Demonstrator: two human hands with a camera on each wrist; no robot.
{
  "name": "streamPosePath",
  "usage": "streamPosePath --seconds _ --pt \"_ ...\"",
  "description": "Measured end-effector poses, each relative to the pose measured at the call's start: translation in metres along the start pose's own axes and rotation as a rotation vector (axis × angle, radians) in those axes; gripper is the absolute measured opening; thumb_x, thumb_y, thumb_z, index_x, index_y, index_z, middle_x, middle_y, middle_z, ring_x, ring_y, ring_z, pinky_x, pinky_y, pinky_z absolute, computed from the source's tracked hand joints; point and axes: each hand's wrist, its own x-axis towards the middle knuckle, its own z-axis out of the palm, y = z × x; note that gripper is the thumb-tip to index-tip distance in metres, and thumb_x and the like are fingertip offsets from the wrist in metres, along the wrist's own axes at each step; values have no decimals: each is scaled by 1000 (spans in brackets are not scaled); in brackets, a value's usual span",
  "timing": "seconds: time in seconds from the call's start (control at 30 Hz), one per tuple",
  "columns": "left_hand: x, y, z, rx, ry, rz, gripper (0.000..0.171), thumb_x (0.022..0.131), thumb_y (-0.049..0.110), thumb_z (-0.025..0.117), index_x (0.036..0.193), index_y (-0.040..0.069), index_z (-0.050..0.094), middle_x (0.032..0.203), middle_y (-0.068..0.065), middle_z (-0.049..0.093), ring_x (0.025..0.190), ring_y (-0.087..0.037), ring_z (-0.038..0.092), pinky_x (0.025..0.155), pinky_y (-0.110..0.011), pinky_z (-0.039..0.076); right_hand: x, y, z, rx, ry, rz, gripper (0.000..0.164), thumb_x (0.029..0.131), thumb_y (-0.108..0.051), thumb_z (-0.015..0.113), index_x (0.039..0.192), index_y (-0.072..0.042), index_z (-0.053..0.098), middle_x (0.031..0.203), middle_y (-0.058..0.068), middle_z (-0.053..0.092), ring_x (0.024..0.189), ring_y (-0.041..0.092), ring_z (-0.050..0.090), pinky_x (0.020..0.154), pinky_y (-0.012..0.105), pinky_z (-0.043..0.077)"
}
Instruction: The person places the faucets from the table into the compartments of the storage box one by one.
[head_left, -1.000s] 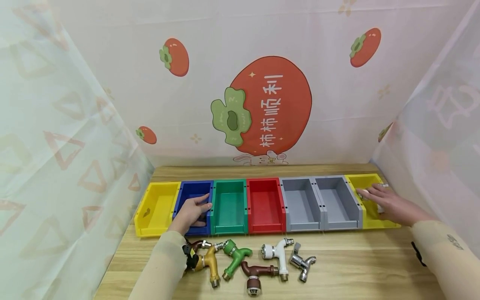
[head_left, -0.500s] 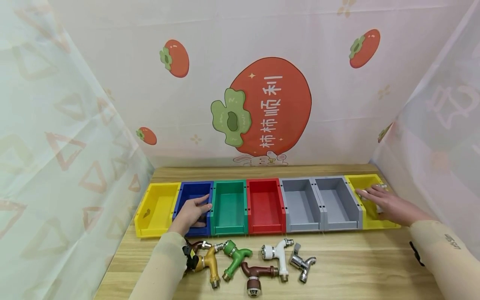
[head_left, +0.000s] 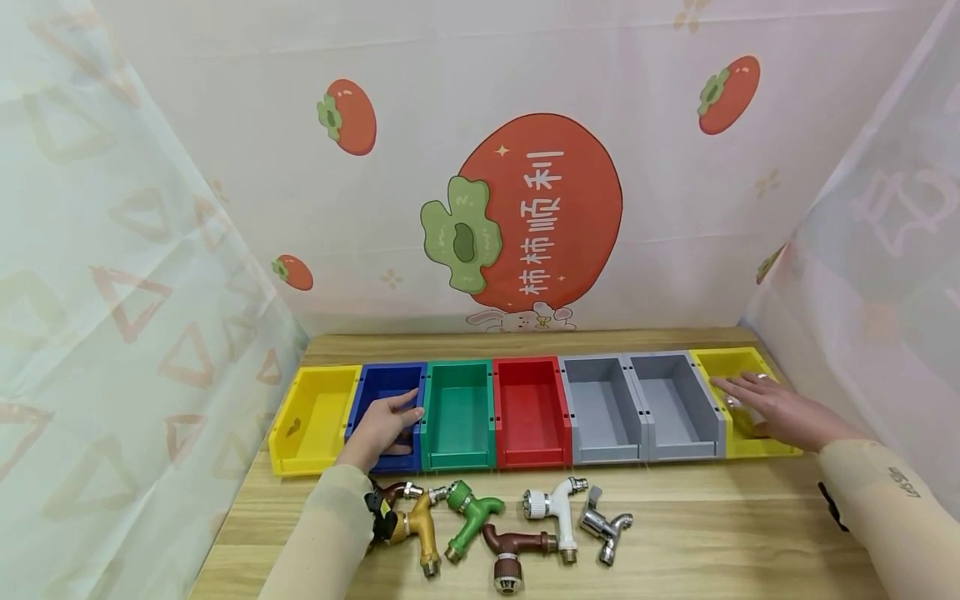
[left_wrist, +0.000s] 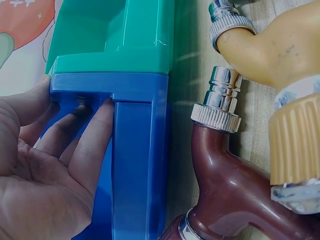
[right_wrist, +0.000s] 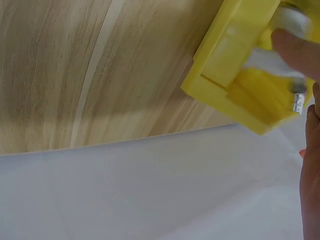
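My left hand (head_left: 381, 429) grips the right wall of the blue bin (left_wrist: 135, 150), with fingers inside it and the thumb at the top edge beside the green bin (left_wrist: 110, 62). My right hand (head_left: 780, 408) is over the yellow bin (head_left: 765, 448) at the far right, fingers stretched out. Under it a white tap (right_wrist: 270, 62) with chrome ends lies inside that bin, blurred in the right wrist view. There the thumb (right_wrist: 297, 52) overlaps the tap without curling round it. Much of the tap is hidden by the hand in the head view.
In front of the bins lie taps: yellow (head_left: 424, 533), green (head_left: 472, 518), brown (head_left: 510, 546), white (head_left: 558, 512) and chrome (head_left: 603, 523). Another brown tap (left_wrist: 225, 185) sits by the left sleeve. Red (head_left: 528, 408) and grey bins (head_left: 603, 412) fill the row's middle; another yellow bin (head_left: 318, 412) ends it.
The white tap has turned and dropped lower under my right hand; its upper chrome end no longer shows above the fingers. My right fingers have straightened off it. My left hand has stayed put.
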Motion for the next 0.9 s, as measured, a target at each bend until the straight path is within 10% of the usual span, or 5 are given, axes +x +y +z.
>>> streamPosePath --seconds 0.57,0.8,0.9 --pt "1 -2 0 -8 4 3 59 104 30 62 159 29 40 149 -18 54 126 -38 61 85 -47 62 -2 -11 -6 -33 115 40 92 75 -4 86 156 -18 44 128 31 64 113 54 62 87 68 52" --pt "0 -2 0 0 2 8 59 104 30 62 159 29 40 149 -18 54 127 -38 60 85 -47 61 5 -27 -8 -34 148 -2 90 77 -15 87 156 -16 44 134 27 62 118 55 58 108 63 42" --pt "0 -2 0 2 2 7 59 104 31 62 159 28 40 149 -18 54 126 -38 60 85 -47 61 12 -40 -13 -36 103 35 90 79 -23 87 157 -18 42 137 27 60 121 56 56 95 71 46"
